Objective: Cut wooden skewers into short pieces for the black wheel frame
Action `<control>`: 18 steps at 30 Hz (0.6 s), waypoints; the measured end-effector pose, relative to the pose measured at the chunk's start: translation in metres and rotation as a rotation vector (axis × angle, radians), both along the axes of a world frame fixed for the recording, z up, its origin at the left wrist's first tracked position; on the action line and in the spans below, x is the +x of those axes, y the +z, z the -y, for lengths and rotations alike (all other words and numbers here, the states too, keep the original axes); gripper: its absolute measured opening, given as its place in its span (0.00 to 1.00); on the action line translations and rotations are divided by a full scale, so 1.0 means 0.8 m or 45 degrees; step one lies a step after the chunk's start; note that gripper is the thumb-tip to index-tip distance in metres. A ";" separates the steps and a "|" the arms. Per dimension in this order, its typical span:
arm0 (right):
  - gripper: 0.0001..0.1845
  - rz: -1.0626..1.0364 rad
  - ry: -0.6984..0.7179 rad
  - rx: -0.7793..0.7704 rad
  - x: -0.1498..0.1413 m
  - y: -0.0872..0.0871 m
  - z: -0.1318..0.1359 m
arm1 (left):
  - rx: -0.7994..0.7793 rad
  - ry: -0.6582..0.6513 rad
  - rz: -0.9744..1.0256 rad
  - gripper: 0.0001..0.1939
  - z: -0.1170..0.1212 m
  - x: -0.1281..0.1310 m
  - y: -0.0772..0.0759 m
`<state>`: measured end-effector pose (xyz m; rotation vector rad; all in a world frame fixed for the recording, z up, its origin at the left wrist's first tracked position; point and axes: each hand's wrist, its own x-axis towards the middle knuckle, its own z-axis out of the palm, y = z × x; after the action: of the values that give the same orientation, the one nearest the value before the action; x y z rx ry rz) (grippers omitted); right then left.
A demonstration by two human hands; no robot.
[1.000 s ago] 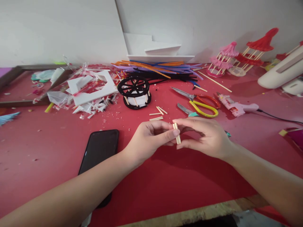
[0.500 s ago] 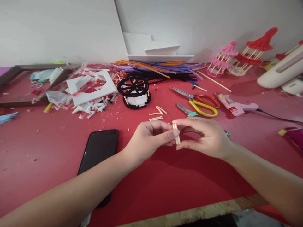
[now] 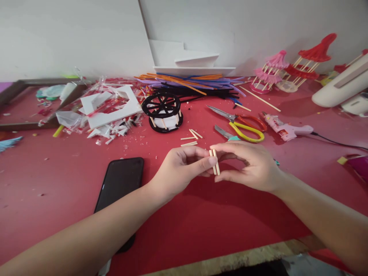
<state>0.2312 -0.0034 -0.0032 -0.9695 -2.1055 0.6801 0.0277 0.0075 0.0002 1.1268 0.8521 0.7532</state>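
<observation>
Two short wooden sticks (image 3: 217, 167) stand side by side between my hands, above the red table. My left hand (image 3: 184, 168) pinches them, its thumb across their front. My right hand (image 3: 250, 165) is closed on the right-hand stick, index finger at its top end and thumb by its lower end. Beyond the hands, several similar cut sticks (image 3: 189, 144) lie on the table. Farther back stands a small round frame (image 3: 162, 111), with black fuzzy rings, spokes on top and short wooden posts between.
Red-and-yellow-handled scissors (image 3: 247, 132), cutters with teal handles (image 3: 225, 133) and a pink glue gun (image 3: 290, 128) lie to the right. A black phone (image 3: 122, 180) rests by my left forearm. Behind are pipe cleaners (image 3: 186, 84), foam scraps (image 3: 115, 107) and small carousel-like models (image 3: 273, 73).
The two sticks have come slightly apart at the top, the right one shifting a little rightward with my right fingers. The rest looks the same.
</observation>
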 end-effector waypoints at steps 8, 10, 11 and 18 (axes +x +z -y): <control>0.27 -0.199 -0.224 -0.037 0.014 -0.012 -0.008 | 1.270 -0.132 -1.023 0.08 -0.006 -0.012 -0.018; 0.24 -0.137 -0.262 -0.029 0.013 -0.012 -0.008 | 1.353 -0.183 -1.126 0.10 -0.006 -0.012 -0.020; 0.24 -0.082 -0.278 -0.019 0.012 -0.012 -0.008 | 1.363 -0.191 -1.156 0.10 -0.005 -0.011 -0.020; 0.12 0.185 -0.325 0.177 0.010 -0.008 -0.012 | 1.289 -0.281 -1.108 0.09 -0.004 -0.011 -0.018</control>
<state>0.2394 0.0062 -0.0098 -1.2128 -2.0724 0.3395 0.0185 0.0107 -0.0145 2.5197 1.0373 0.4717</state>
